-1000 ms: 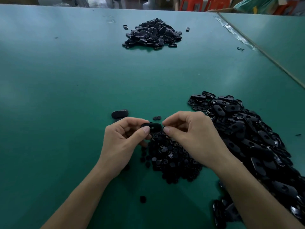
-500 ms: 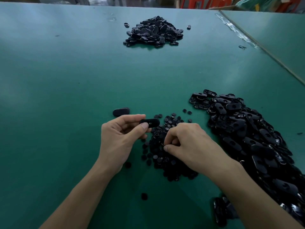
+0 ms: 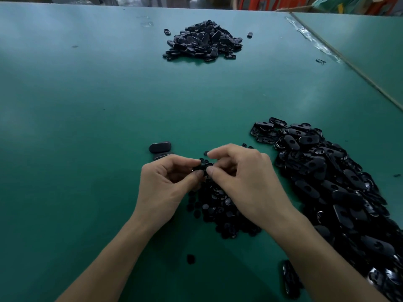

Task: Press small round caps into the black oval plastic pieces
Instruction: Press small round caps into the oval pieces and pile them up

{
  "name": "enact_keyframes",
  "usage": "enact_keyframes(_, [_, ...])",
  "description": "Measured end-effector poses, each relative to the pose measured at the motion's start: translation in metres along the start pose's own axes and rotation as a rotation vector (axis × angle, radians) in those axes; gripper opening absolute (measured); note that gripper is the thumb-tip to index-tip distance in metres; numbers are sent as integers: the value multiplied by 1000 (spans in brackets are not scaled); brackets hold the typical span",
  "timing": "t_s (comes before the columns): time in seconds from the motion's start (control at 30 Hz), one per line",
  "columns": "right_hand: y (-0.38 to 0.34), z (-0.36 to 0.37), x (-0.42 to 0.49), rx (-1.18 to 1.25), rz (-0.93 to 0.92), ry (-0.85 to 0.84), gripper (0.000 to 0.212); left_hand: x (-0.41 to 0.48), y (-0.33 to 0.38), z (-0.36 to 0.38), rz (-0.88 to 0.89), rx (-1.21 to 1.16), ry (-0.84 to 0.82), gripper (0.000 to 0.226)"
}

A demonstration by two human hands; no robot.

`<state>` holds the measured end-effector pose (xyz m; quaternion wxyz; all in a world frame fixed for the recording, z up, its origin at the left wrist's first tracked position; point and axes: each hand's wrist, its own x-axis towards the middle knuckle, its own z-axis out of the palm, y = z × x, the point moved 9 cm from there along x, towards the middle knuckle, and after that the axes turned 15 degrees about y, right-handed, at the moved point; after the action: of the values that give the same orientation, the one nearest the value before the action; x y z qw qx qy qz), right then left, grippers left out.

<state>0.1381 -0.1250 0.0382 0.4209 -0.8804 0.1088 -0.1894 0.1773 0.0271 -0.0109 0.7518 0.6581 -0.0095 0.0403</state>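
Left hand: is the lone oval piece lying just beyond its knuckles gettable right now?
Probably yes on reach: only bare table lies between the left hand and the lone oval piece. But it is pinching the held oval piece, so it must release that first.

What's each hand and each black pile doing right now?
Held oval piece: raised, pinched at both ends.
Left hand: pinching it.
Right hand: pinching it too.
Caps pile: loose under hands.
Near oval pile: heaped at right.
Far oval pile: heaped, untouched.
Lone oval piece: lying flat.
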Motion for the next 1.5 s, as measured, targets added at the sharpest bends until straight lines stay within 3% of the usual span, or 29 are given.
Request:
enact_keyframes(0.23, [-8,-1,-4,-77,-94,80,12,0,2,1,23,30,-8,14])
enact_keyframes(0.67, [-2,6,-6,-9,17,49,15,2,2,1,16,37,6,21])
enact_keyframes(0.9, [-8,7,-9,-81,-42,90,14,0,2,5,27,64,-62,22])
enact_keyframes(1.2, [-12,15,-18,-182,-76,27,18,-2,7,6,166,245,-50,24])
enact_keyframes(1.33, [-13,18,-20,-159,-69,-39,18,1,4,2,152,226,-20,21])
enact_keyframes(1.5, [-18,7,-10,-195,-146,40,17,2,2,3,80,123,-31,26])
